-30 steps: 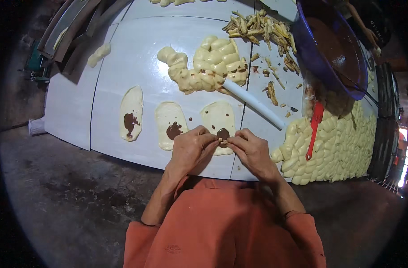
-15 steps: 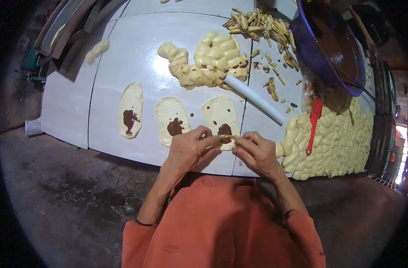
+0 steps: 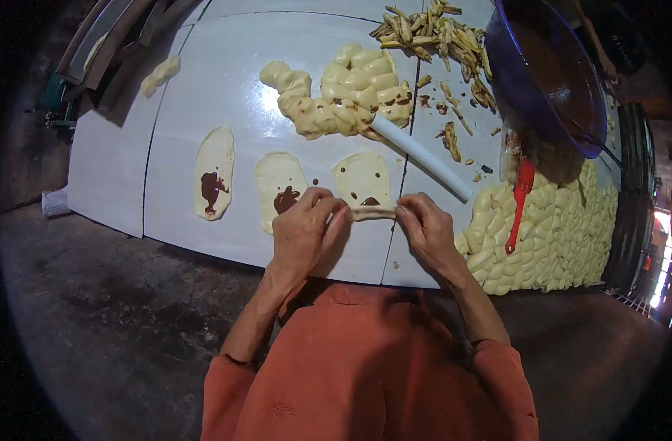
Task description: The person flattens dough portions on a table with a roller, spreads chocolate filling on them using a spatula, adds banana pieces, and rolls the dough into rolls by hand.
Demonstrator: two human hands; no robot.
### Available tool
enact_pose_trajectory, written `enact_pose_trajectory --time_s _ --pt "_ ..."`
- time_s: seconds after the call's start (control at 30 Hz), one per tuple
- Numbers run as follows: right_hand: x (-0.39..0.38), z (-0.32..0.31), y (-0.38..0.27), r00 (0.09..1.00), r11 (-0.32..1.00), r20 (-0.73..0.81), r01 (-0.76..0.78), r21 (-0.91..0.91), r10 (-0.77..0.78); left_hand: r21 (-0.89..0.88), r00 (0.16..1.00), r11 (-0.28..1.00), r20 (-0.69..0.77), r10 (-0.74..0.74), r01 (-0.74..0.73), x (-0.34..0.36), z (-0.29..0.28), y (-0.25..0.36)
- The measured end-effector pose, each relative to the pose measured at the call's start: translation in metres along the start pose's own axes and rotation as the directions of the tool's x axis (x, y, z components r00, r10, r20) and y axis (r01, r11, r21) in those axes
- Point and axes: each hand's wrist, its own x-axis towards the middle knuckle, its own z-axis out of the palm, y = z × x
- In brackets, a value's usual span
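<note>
On the white table (image 3: 174, 169), left grip (image 3: 304, 231) and right grip (image 3: 428, 231) pinch one folded dough sheet (image 3: 362, 178) — brown paste (image 3: 370, 201) partly hidden.

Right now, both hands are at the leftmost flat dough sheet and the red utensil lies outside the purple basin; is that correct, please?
Not quite: the head view shows the left hand and right hand at the rightmost flat dough sheet; the red utensil does lie outside the purple basin.

- White surface (image 3: 178, 184), crossed by dark seams
- Three flat dough pieces (image 3: 279, 170) with brown filling, along the near edge
- Dough lumps (image 3: 354, 82) and a white rod (image 3: 424, 159), mid-surface
- Brownish strips (image 3: 426, 40) toward the far edge
- Packed dough rolls (image 3: 564, 235), near right corner
</note>
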Motion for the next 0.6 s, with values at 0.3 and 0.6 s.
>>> enact_pose_trajectory --time_s 0.3,0.6 --pt "0.011 -0.013 -0.001 0.984 0.975 0.074 0.174 -0.138 -0.165 0.09 0.995 0.993 0.074 0.065 -0.072 0.002 -0.005 0.006" --pt "0.026 -0.007 0.015 0.887 0.849 0.232 0.453 -0.273 -0.398 0.175 0.974 0.967 0.165 0.156 -0.185 0.007 0.008 -0.01"
